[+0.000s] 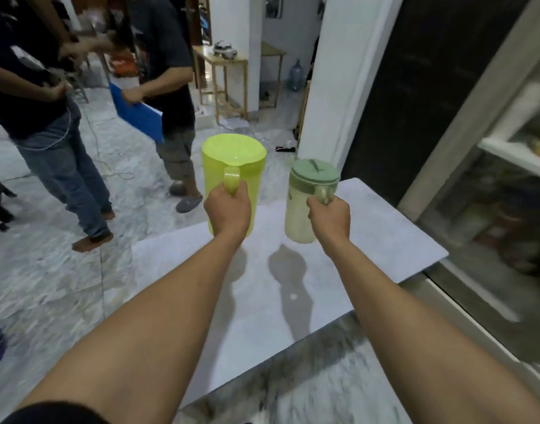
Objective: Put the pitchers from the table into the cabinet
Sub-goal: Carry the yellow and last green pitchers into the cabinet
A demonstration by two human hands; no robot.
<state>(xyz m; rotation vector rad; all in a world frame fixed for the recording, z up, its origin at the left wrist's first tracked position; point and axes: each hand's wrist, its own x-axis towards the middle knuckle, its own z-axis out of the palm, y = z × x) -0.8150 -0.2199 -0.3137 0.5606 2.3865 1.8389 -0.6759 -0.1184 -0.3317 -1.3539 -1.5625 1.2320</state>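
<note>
Head view. We see two pitchers, one in each hand, both carried upright by the handle above the table (369,240), whose pale top is otherwise bare. The left hand (227,209) is clenched around the handle of the yellow-green pitcher (232,166), which has no lid and shows an open mouth; we judge that it is held level and close to vertical because an open vessel would spill if tipped, though we cannot tell whether it holds anything. The right hand (330,217) is clenched around the handle of the pale lidded pitcher (302,206), whose green lid is seated on top. Two shadows on the table below the pitchers stand apart from their bases, so we judge both to be lifted clear rather than resting on the surface.

The cabinet (501,166) stands at the right, just beside the table; we see white shelves behind what appears to be glass, and the contents are too blurred to name. We judge that holding one pitcher per hand lets both be carried to it in a single trip.

Count: two pitchers, one lid, two hands engaged, one table, one cabinet. Two bystanders (48,96) stand on the marble floor at left, well apart from the table.
</note>
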